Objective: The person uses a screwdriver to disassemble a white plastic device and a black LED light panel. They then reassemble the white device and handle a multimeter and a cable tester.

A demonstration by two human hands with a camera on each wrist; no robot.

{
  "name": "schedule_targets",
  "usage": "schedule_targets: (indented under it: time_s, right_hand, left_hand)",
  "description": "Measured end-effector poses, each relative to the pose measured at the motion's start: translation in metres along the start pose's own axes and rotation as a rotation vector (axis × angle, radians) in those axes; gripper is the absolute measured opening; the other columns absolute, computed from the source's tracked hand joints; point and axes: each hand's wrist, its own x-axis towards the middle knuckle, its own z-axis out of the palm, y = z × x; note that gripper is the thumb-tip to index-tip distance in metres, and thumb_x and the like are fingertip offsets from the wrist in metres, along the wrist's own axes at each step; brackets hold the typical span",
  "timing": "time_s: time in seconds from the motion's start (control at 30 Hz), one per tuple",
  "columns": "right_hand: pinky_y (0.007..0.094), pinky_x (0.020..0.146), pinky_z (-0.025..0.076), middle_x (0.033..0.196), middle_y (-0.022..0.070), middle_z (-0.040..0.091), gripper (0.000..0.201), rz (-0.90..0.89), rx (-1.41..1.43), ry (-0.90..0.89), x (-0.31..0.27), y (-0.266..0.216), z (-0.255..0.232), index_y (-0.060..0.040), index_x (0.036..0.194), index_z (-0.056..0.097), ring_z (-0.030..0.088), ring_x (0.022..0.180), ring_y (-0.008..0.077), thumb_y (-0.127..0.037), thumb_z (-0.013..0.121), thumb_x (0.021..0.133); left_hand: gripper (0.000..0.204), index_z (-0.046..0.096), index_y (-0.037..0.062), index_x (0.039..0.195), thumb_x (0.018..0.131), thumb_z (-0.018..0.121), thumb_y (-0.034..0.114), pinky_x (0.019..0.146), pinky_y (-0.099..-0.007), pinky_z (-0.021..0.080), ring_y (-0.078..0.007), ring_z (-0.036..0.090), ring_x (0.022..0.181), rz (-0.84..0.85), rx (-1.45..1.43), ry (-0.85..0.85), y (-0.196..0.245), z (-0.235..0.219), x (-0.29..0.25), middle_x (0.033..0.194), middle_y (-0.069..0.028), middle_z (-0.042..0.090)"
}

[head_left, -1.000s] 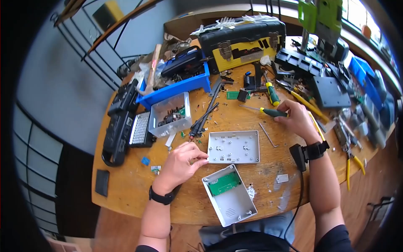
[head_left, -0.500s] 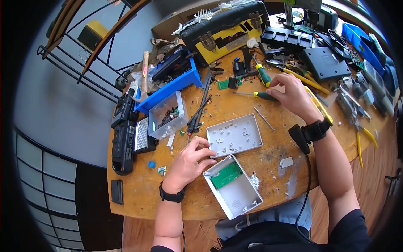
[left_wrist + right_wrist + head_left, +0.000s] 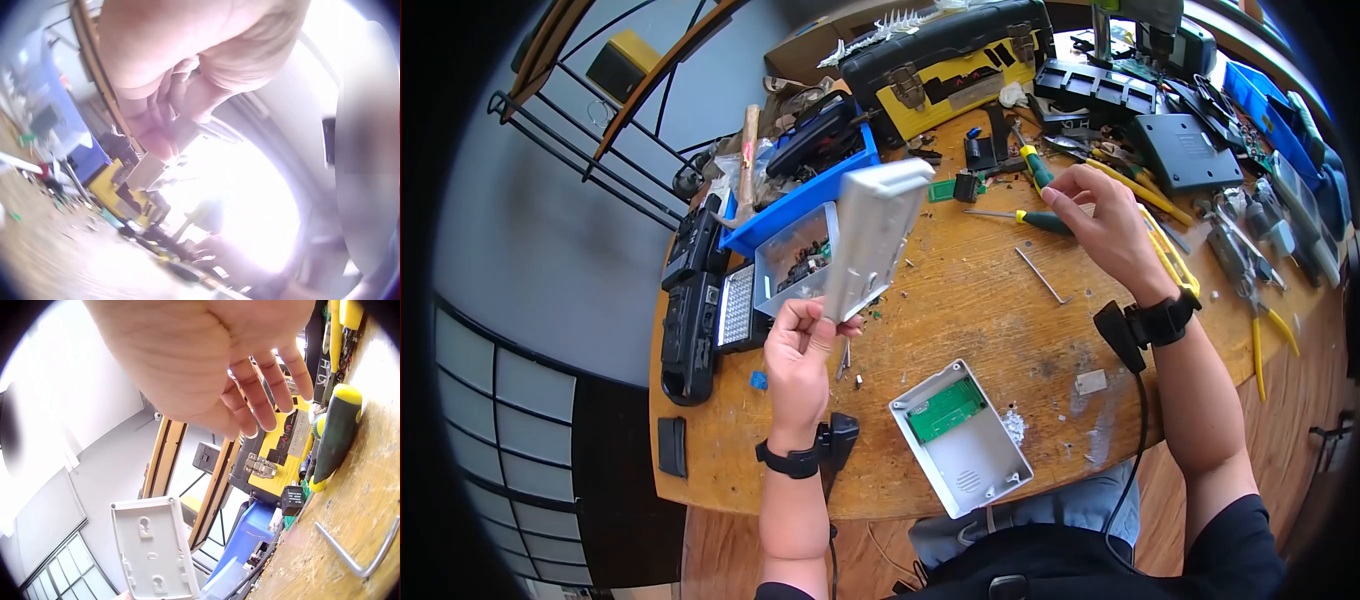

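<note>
My left hand (image 3: 796,360) pinches a light grey plastic enclosure cover (image 3: 875,235) at its lower edge, between thumb and fingers. The cover stands tilted upright above the bench; its inner face with moulded slots shows in the right wrist view. My right hand (image 3: 1108,228) hangs with relaxed fingers right beside a screwdriver (image 3: 1045,222) with a green and yellow handle, lying on the bench. In the right wrist view the fingers extend above that handle and hold nothing. The matching enclosure box (image 3: 972,470) lies open side up near the front edge, a green circuit board (image 3: 945,408) inside it.
An L-shaped hex key (image 3: 1042,276) lies right of centre. On the left are a clear bin (image 3: 775,260) of small parts and a blue bin (image 3: 745,235). Behind stands a black and yellow toolbox (image 3: 950,85). Pliers (image 3: 1257,320) and loose tools crowd the right.
My left hand has lifted the cover off the bench, tilted it upright and moved it left. My right hand has let go of the screwdriver, which now lies on the bench.
</note>
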Motion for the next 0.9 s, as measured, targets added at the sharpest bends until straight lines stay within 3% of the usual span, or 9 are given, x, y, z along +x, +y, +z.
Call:
schedule_targets:
  time_s: [0.07,0.2,0.23,0.27,0.3,0.4,0.57,0.77,0.9]
  right_hand:
    - [0.0333,0.074,0.048,0.085,0.0117,0.065,0.022,0.019,0.097,-0.017,-0.001,-0.006,-0.001,0.001,0.088,0.064,0.06,0.081,0.0198,-0.021,0.063,0.089]
    - [0.0279,0.075,0.049,0.099,0.0073,0.065,0.032,0.052,0.427,-0.276,-0.007,-0.02,-0.001,0.0006,0.103,0.063,0.059,0.085,0.012,-0.03,0.058,0.095]
    - [0.026,0.079,0.049,0.107,0.0056,0.063,0.036,0.035,0.575,-0.395,-0.01,-0.024,0.001,0.0011,0.112,0.06,0.059,0.088,0.0107,-0.031,0.055,0.097]
    - [0.0271,0.075,0.051,0.101,0.0081,0.065,0.048,0.002,0.703,-0.45,-0.013,-0.028,0.005,0.0007,0.12,0.057,0.059,0.087,0.0117,-0.039,0.056,0.095]
    - [0.0263,0.07,0.053,0.101,0.0089,0.065,0.047,0.046,0.822,-0.531,-0.018,-0.032,0.01,0.0007,0.125,0.051,0.061,0.084,0.0112,-0.035,0.058,0.095]
    - [0.0214,0.051,0.05,0.091,0.0072,0.066,0.037,0.223,0.985,-0.699,-0.027,-0.049,0.014,0.0017,0.118,0.052,0.062,0.065,0.009,-0.023,0.063,0.093]
    - [0.021,0.049,0.049,0.068,0.0018,0.061,0.032,0.365,1.085,-0.707,-0.03,-0.042,0.018,0.0023,0.111,0.054,0.059,0.054,0.0079,-0.022,0.063,0.092]
    - [0.0213,0.048,0.046,0.064,0.0038,0.061,0.029,0.525,0.941,-0.906,-0.037,-0.05,0.021,0.0033,0.104,0.059,0.057,0.049,0.0091,-0.023,0.062,0.092]
    - [0.0214,0.043,0.045,0.073,0.0066,0.064,0.036,0.581,0.947,-1.013,-0.046,-0.066,0.023,0.0051,0.114,0.05,0.057,0.048,0.0095,-0.022,0.062,0.092]
  left_hand:
    - [0.021,0.053,-0.0006,0.105,0.095,0.057,0.017,0.082,-0.0348,0.053,-0.0246,0.066,0.091,-0.131,-0.374,-0.042,0.005,-0.003,-0.001,0.101,-0.0162,0.066]
    - [0.038,0.05,-0.0032,0.122,0.094,0.057,0.021,0.08,-0.0356,0.053,-0.027,0.066,0.089,-0.314,-0.693,-0.138,0.011,-0.002,-0.006,0.102,-0.0175,0.065]
    - [0.038,0.05,-0.0032,0.122,0.094,0.057,0.021,0.08,-0.0356,0.053,-0.027,0.066,0.089,-0.316,-0.696,-0.139,0.011,-0.001,-0.007,0.102,-0.0175,0.065]
    - [0.038,0.051,-0.0031,0.121,0.093,0.058,0.022,0.079,-0.0361,0.053,-0.0271,0.066,0.09,-0.35,-0.693,-0.216,0.013,0.002,-0.009,0.103,-0.0177,0.065]
    - [0.039,0.051,-0.003,0.12,0.092,0.059,0.023,0.079,-0.0365,0.054,-0.0271,0.066,0.09,-0.386,-0.688,-0.293,0.016,0.004,-0.011,0.104,-0.0179,0.065]
    - [0.033,0.054,-0.0031,0.115,0.091,0.063,0.017,0.08,-0.0366,0.054,-0.0259,0.067,0.089,-0.434,-0.583,-0.396,0.017,0.017,-0.017,0.105,-0.0174,0.066]
    - [0.023,0.06,-0.0025,0.101,0.087,0.068,0.015,0.08,-0.0307,0.051,-0.0177,0.066,0.087,-0.481,-0.159,-0.552,0.017,0.015,-0.016,0.094,-0.0127,0.068]
    - [0.021,0.06,-0.0003,0.098,0.095,0.059,0.021,0.066,-0.0258,0.05,-0.012,0.062,0.074,-0.329,0.001,-0.259,0.008,0.005,-0.003,0.088,-0.0078,0.067]
    - [0.028,0.059,-0.0003,0.103,0.094,0.062,0.026,0.06,-0.0221,0.047,-0.009,0.061,0.071,-0.319,0.093,-0.167,0.005,0.004,-0.002,0.086,-0.0047,0.065]
